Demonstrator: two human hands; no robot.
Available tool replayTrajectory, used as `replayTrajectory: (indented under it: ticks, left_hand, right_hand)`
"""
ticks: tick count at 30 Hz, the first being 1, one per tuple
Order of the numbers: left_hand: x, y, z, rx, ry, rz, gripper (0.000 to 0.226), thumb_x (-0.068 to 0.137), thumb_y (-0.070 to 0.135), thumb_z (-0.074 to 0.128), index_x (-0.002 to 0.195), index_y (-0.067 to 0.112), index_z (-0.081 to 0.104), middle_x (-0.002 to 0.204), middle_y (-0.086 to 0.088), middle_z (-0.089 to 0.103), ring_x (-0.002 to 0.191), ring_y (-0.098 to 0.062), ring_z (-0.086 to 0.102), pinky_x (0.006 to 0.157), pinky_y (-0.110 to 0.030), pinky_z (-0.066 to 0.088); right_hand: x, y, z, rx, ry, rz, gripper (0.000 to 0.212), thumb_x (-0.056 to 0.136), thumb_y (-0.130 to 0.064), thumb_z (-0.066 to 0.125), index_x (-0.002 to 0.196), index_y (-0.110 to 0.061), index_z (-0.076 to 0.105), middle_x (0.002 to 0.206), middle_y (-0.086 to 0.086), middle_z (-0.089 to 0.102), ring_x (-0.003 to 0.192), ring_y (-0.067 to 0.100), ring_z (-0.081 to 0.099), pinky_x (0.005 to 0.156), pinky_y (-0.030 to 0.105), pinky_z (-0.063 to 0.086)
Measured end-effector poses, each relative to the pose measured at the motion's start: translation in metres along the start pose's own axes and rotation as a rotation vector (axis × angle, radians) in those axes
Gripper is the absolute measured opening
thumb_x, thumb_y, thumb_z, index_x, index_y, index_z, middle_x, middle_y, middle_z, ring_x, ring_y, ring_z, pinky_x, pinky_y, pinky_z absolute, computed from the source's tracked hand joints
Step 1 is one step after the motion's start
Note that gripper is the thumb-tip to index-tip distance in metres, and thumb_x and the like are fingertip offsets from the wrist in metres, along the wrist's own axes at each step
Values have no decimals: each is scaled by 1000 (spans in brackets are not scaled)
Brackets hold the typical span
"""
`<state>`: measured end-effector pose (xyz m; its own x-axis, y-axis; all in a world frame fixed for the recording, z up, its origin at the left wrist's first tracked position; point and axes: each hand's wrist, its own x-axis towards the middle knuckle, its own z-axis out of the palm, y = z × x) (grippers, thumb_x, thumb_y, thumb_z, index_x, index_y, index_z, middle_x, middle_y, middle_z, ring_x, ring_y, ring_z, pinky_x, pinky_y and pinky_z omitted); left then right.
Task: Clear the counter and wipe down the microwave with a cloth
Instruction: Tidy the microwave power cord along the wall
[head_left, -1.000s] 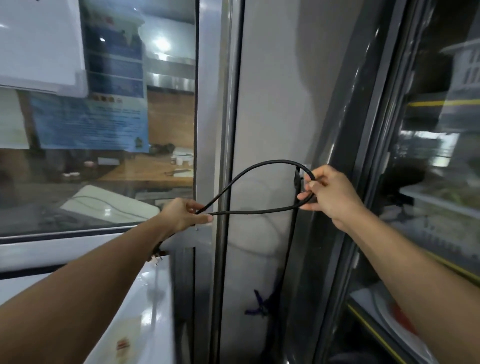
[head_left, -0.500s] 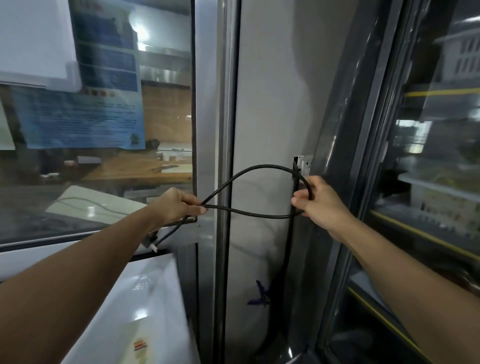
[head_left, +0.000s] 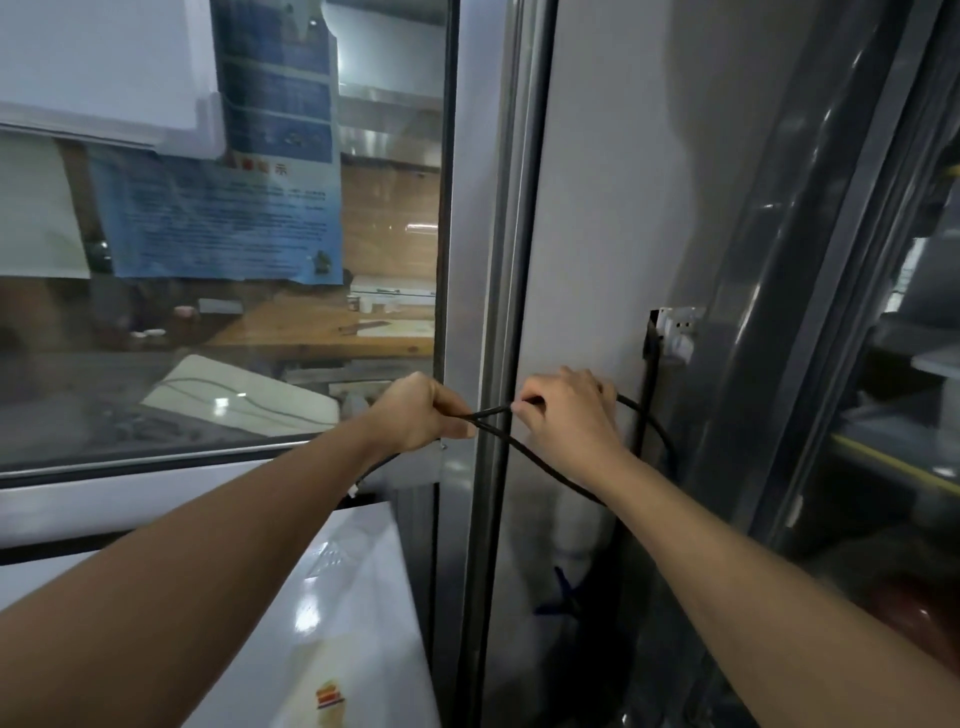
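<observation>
Left hand fisted round black cord; right hand pinches same cord (loop crosses between hands), near wall socket.

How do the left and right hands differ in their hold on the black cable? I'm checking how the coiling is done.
The left hand sits left of the metal post, fist closed around the cable where the strands cross; the right hand sits right of it, fingers pinching a single strand from above. The loop curves out behind the right hand, while a loose end hangs below the left hand. Both grip the same cable, at about the same height.
</observation>
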<state>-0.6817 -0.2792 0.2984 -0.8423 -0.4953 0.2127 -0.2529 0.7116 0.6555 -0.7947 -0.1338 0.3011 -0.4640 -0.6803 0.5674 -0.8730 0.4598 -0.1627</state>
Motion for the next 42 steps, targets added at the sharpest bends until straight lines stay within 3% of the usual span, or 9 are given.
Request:
replayTrajectory:
  ticks: [8, 13, 15, 17, 21, 27, 31, 37, 42]
  left_hand:
    - [3, -39, 8, 51, 58, -58, 6, 77, 24, 75, 82, 26, 73, 81, 8, 68, 72, -3, 58, 58, -10, 37]
    - [12, -42, 13, 153, -30, -57, 9, 78, 22, 74, 86, 20, 72, 87, 3, 68, 77, -6, 59, 61, -11, 37]
    - [17, -41, 16, 185, -57, -67, 11, 76, 21, 76, 85, 18, 71, 82, 4, 66, 75, -7, 57, 61, -12, 38]
    - [20, -40, 18, 208, -65, -76, 11, 73, 21, 78, 82, 18, 71, 74, 9, 63, 70, -4, 55, 58, -10, 37]
    - [26, -37, 24, 262, -67, -89, 12, 73, 21, 79, 82, 17, 72, 75, 9, 63, 68, -1, 54, 57, -9, 36]
    - [27, -39, 21, 292, -71, -86, 16, 73, 20, 79, 88, 16, 74, 84, 3, 67, 77, -7, 57, 66, -16, 41]
    - [23, -44, 18, 248, -89, -66, 13, 76, 15, 75, 88, 20, 74, 81, 5, 66, 74, -6, 55, 62, -13, 39]
    - [13, -60, 6, 371, -164, -73, 7, 79, 22, 72, 85, 24, 69, 78, 7, 62, 76, -10, 55, 62, -19, 37]
    - [4, -79, -4, 420, -225, -109, 21, 81, 22, 70, 102, 16, 71, 94, -1, 70, 87, -16, 61, 80, -24, 44]
  right_hand:
    - [-8, 32, 25, 343, -16, 76, 16, 92, -25, 55, 76, -26, 55, 84, -5, 56, 85, 20, 54, 84, 46, 44]
    - [-21, 45, 49, 530, -60, 234, 16, 93, -20, 52, 79, -17, 60, 71, -4, 56, 76, 20, 53, 66, 31, 40]
    - [-23, 48, 56, 414, -131, 215, 13, 92, -18, 53, 89, -18, 65, 89, 1, 63, 91, 23, 57, 79, 34, 45]
    - [-22, 44, 60, 199, -168, 117, 27, 89, -22, 60, 115, -18, 64, 119, 5, 56, 114, 25, 47, 103, 39, 34]
    - [-13, 8, 71, 20, -103, -157, 52, 79, -33, 71, 126, -18, 56, 125, 2, 54, 118, 21, 40, 99, 32, 27]
    - [-9, -17, 98, 276, -142, 41, 33, 81, -23, 71, 111, -16, 61, 101, 3, 65, 95, 23, 60, 82, 33, 47]
    - [-10, -14, 107, 366, -189, 52, 6, 87, -17, 63, 92, -16, 61, 86, 0, 58, 82, 20, 58, 68, 29, 43]
    - [-13, -4, 107, 469, -226, 77, 11, 90, -16, 60, 100, -16, 62, 90, 1, 61, 84, 17, 58, 75, 32, 48]
    - [-16, 2, 108, 570, -257, 95, 11, 92, -15, 57, 101, -15, 63, 92, 4, 64, 85, 16, 60, 78, 28, 50]
